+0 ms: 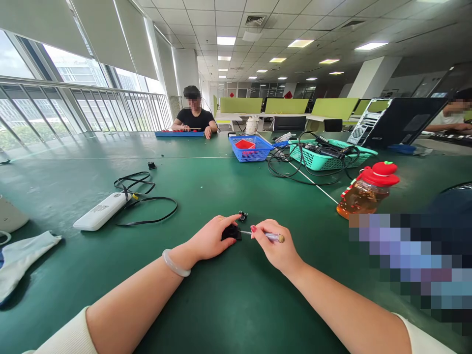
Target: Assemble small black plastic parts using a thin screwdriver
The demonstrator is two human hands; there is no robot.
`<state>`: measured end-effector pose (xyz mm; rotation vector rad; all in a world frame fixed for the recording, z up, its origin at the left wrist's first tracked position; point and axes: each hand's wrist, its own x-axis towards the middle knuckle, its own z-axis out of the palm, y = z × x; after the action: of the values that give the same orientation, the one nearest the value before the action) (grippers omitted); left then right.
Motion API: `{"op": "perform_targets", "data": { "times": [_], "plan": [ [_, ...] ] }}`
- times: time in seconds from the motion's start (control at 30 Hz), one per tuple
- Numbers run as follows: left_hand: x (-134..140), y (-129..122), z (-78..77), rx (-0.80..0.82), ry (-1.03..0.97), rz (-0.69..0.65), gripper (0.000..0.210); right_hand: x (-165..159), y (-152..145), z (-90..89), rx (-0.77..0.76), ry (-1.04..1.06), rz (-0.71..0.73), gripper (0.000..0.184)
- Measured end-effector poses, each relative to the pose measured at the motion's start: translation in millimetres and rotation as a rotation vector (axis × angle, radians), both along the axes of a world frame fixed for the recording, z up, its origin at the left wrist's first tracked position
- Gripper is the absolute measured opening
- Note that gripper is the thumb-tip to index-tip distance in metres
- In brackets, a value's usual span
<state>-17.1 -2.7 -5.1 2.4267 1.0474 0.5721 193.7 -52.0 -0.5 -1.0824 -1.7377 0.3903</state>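
Note:
A small black part [232,232] lies on the green table [236,305], and my left hand [212,237] closes round it with thumb and fingers, covering part of it. In my right hand [275,246] is a slim screwdriver [272,237] with a clear purplish handle. Its thin metal shaft points left, and the tip reaches the black part's right side; I cannot tell what exactly it touches. Just beyond my left fingertips sits a tiny black component [242,216] with bright metal bits.
To the left lie a white power bank [103,211] with a black cable [162,198] and a cloth [27,260]. Beyond are a blue basket [250,156] and a green basket [320,162] of cables. A red-lidded bottle [365,191] stands right. Another person [195,118] sits opposite.

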Motion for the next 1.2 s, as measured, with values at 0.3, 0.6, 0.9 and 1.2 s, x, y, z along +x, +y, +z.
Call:
{"op": "perform_targets", "data": {
  "times": [0.3,0.6,0.9,1.2],
  "plan": [
    [1,0,0.1,-0.004,0.02,-0.008,0.059,-2,5,-1.0,-0.167,-0.054,0.083,0.037],
    [2,0,2.8,0.02,0.051,-0.011,0.04,0,-2,5.5,-0.093,-0.027,0.062,0.043],
    [1,1,3.2,0.007,0.049,0.007,0.04,-4,-4,7.3,-0.096,-0.175,0.136,0.041],
    [1,5,0.7,-0.005,0.059,0.048,0.06,-6,-14,8.4,0.15,-0.42,0.202,0.03]
  ]
}}
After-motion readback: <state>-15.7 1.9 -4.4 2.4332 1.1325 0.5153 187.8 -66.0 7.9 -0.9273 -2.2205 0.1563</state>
